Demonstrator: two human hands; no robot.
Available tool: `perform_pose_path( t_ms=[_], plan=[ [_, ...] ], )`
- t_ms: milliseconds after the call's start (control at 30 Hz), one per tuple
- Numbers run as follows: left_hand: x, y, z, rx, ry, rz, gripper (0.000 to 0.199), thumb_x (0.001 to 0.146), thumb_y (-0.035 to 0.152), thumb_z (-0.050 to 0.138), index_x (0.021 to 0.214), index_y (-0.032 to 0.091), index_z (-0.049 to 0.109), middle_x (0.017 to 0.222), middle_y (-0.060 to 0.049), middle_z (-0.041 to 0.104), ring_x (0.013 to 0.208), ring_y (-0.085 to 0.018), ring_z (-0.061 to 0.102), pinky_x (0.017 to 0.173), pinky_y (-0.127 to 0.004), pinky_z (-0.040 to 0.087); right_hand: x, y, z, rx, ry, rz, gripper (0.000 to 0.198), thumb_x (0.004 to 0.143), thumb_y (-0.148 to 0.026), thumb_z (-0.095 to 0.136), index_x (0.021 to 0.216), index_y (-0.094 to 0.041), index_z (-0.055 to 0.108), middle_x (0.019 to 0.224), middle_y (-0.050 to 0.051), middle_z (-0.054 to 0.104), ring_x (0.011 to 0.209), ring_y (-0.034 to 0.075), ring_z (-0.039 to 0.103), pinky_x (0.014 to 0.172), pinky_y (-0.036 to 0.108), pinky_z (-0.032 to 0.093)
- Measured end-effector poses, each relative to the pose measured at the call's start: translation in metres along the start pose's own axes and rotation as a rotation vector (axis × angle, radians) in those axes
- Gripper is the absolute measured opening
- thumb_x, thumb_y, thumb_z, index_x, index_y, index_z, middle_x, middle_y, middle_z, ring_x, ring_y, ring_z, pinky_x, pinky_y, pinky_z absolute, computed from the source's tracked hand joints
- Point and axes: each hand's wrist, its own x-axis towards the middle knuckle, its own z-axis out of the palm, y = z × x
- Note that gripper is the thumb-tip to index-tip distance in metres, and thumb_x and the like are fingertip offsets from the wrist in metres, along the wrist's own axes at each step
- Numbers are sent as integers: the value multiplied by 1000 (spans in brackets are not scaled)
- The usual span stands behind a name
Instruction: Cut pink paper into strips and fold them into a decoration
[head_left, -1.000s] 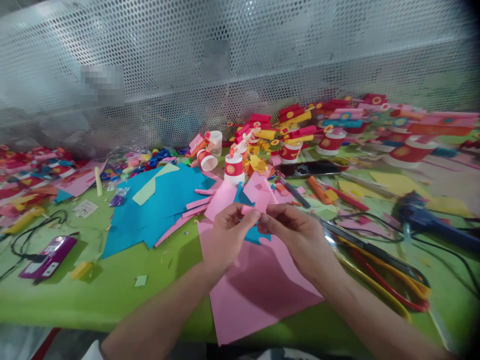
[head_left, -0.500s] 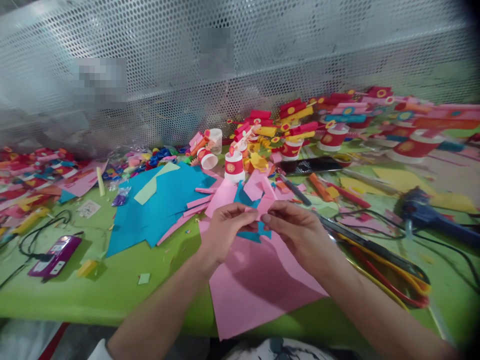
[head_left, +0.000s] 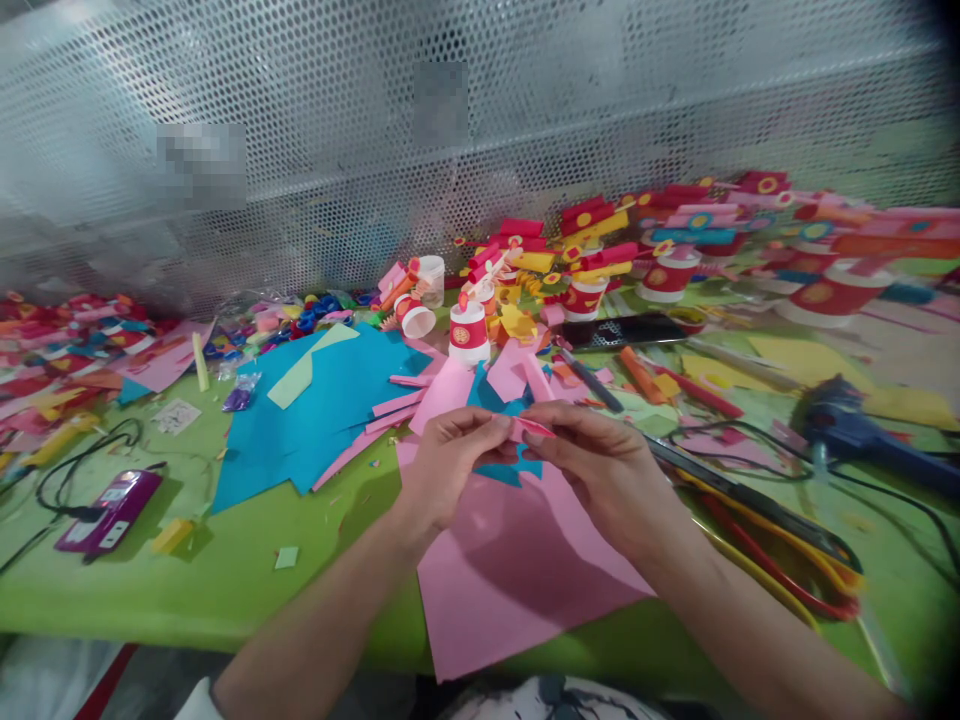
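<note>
Between my two hands is a small folded piece of pink paper [head_left: 534, 428], pinched at both ends. My left hand [head_left: 461, 450] is closed on its left end with thumb and forefinger. My right hand [head_left: 592, 450] grips the right end the same way; part of the paper is hidden by the fingers. Below them lies a large pink sheet [head_left: 517, 600] that takes the shadow of my hands. Pink paper scraps [head_left: 514, 370] and a blue paper piece [head_left: 495, 470] lie just behind and under my fingers.
Blue sheets [head_left: 277, 430] lie to the left, near a purple power strip [head_left: 112, 515]. Scissors [head_left: 757, 510] and a blue glue gun [head_left: 862, 430] with a cord are at the right. Decorated paper cups [head_left: 469, 335] stand behind, before a perforated metal panel [head_left: 337, 120].
The pink paper between my fingers has been turned or folded down; it stood up before and now lies as a narrow, low strip. My right fingers have shifted slightly on it.
</note>
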Motion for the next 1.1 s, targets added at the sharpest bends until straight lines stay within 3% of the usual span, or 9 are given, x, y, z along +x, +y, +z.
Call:
perform_pose_path(
  t_ms=[533,867,1000,1100],
  plan=[
    [-4,2,3,-18,-15,55,20,81,34,81,76,15,76,71,-1,69,68,-11,65,70,-24,56,-6,-10,2,-294,-61,-246,20,84,-21,71,89,-37,83,103,2,71,103,20,64,80,30,53],
    [-6,3,5,46,-1,75,23,79,38,83,80,15,77,74,-2,71,72,-12,67,77,-28,57,-7,-9,-4,-182,-101,-119,16,92,-33,67,92,-35,83,113,3,70,103,22,64,81,32,55],
    [-6,5,6,78,-20,104,25,80,39,82,80,15,77,75,-3,72,73,-14,68,78,-29,58,-5,-8,0,-192,-86,-183,4,85,-31,79,88,-33,80,99,0,71,94,18,65,83,30,55],
    [-6,7,6,105,-23,128,24,83,39,79,83,15,77,78,-4,73,75,-15,68,80,-32,58,-4,-8,3,-194,-112,-196,9,84,-28,80,93,-31,78,97,0,70,88,17,65,78,30,56]
  ],
)
